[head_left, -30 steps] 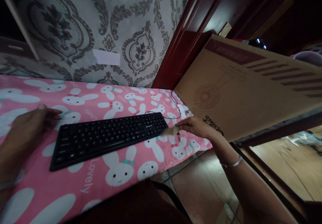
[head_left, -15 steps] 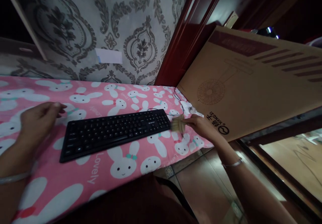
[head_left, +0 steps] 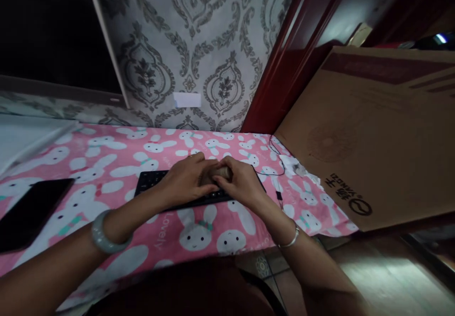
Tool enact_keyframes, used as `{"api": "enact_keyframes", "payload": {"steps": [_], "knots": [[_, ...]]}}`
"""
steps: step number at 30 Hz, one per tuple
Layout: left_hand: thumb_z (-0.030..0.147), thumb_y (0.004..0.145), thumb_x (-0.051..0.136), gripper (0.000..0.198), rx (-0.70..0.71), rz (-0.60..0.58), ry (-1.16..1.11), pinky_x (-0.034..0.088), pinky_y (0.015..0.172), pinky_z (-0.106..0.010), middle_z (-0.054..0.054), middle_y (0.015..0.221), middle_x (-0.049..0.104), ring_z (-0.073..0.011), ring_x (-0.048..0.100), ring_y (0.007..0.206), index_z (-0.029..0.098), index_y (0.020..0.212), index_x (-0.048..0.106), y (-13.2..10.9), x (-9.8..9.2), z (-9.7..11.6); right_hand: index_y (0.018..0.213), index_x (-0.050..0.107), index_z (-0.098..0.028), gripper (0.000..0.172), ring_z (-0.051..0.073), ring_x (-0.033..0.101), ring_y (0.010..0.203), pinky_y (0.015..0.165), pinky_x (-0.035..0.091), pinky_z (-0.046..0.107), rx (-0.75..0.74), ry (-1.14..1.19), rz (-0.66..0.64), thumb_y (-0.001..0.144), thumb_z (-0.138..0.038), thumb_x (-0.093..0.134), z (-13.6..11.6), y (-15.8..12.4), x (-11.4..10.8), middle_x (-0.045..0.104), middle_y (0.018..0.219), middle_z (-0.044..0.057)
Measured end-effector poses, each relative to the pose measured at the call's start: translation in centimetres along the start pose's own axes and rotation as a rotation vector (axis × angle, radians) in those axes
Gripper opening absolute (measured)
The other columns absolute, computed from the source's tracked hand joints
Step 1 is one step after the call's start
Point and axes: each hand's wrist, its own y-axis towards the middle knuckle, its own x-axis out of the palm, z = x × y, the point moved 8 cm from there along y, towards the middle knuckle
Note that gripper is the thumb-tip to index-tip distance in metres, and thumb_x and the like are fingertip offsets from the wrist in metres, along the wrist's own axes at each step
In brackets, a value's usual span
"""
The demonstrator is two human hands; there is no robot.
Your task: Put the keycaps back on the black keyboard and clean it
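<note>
Both hands meet over the middle of the black keyboard (head_left: 156, 179), near the worktop's front edge: left hand (head_left: 185, 181) and right hand (head_left: 241, 183) clasp a small brush (head_left: 216, 173). Brushing looks barely begun.

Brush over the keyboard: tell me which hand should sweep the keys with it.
Probably the right hand: its fingers wrap the brush above the keyboard, while the left hand only touches its end.
</note>
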Motion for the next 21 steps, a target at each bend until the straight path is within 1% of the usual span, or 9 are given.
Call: {"api": "enact_keyframes", "payload": {"steps": [3,5,7,9,13,15,17,19,21], "knots": [[0.036,0.074,0.071,0.019,-0.064,0.056,-0.120,0.032,0.067,-0.025,0.003,0.079,0.052,-0.0085,0.046,0.070,0.025,0.088,0.070,0.1,0.0,-0.9,0.099,0.062,-0.022,0.022,0.016,0.057,0.069,0.063,0.040,0.025,-0.078,0.142,0.047,0.081,-0.031,0.070,-1.2,0.7,0.7,0.066,0.079,0.000],[0.040,0.073,0.069,0.021,-0.138,0.144,-0.235,0.034,0.066,-0.024,0.002,0.077,0.053,-0.0091,0.048,0.069,0.020,0.079,0.066,-0.2,-0.5,-2.2,0.112,0.061,-0.022,0.030,0.016,0.059,0.069,0.064,0.044,0.026,-0.093,0.285,0.072,0.087,-0.038,0.065,-0.1,0.6,0.9,0.067,0.082,0.000],[0.045,0.072,0.068,0.030,-0.222,0.206,-0.382,0.040,0.068,-0.024,-0.001,0.082,0.060,-0.0116,0.054,0.074,0.019,0.084,0.064,-0.8,-0.5,-3.6,0.117,0.061,-0.022,0.033,0.016,0.061,0.069,0.065,0.046,0.027,-0.030,0.338,0.116,0.091,-0.042,0.058,3.1,0.0,1.0,0.068,0.080,0.000],[0.050,0.072,0.066,0.037,-0.280,0.219,-0.538,0.048,0.073,-0.026,-0.004,0.090,0.066,-0.0147,0.061,0.081,0.018,0.092,0.063,-1.2,0.4,-4.4,0.106,0.067,-0.021,0.029,0.019,0.063,0.072,0.069,0.048,0.030,0.062,0.267,0.196,0.091,-0.044,0.055,7.2,-1.2,0.6,0.070,0.080,0.002],[0.051,0.069,0.070,0.041,-0.305,0.185,-0.733,0.054,0.082,-0.029,-0.007,0.097,0.069,-0.0156,0.065,0.089,0.018,0.092,0.062,-1.0,4.2,-4.3,0.095,0.070,-0.021,0.029,0.025,0.066,0.090,0.083,0.051,0.039,0.156,0.110,0.383,0.092,-0.044,0.051,14.0,-4.6,-0.6,0.073,0.095,0.008],[0.046,0.070,0.069,0.035,-0.297,0.177,-0.750,0.054,0.084,-0.029,-0.007,0.099,0.069,-0.0142,0.064,0.089,0.018,0.091,0.062,-0.6,6.4,-4.0,0.094,0.070,-0.020,0.031,0.025,0.065,0.091,0.085,0.050,0.041,0.182,0.053,0.460,0.093,-0.043,0.049,15.9,-6.1,-1.0,0.073,0.095,0.010],[0.038,0.070,0.070,0.029,-0.283,0.183,-0.711,0.052,0.084,-0.028,-0.005,0.095,0.068,-0.0123,0.062,0.087,0.018,0.088,0.062,-0.2,7.9,-4.0,0.095,0.070,-0.019,0.031,0.025,0.064,0.092,0.085,0.050,0.041,0.200,0.008,0.486,0.093,-0.042,0.048,16.9,-7.1,-0.9,0.073,0.096,0.011],[0.033,0.066,0.072,0.025,-0.275,0.188,-0.638,0.048,0.078,-0.026,-0.002,0.086,0.065,-0.0105,0.059,0.080,0.018,0.084,0.062,-0.2,8.5,-4.4,0.096,0.070,-0.018,0.032,0.026,0.063,0.093,0.086,0.049,0.042,0.209,-0.023,0.470,0.094,-0.040,0.048,17.4,-7.6,-0.3,0.072,0.097,0.012],[0.033,0.065,0.071,0.023,-0.279,0.186,-0.562,0.044,0.073,-0.025,0.000,0.080,0.063,-0.0099,0.056,0.075,0.019,0.080,0.062,-0.9,7.9,-5.2,0.097,0.070,-0.017,0.031,0.025,0.063,0.094,0.088,0.049,0.042,0.210,-0.046,0.442,0.095,-0.038,0.047,17.6,-7.8,0.3,0.072,0.097,0.012]]}}
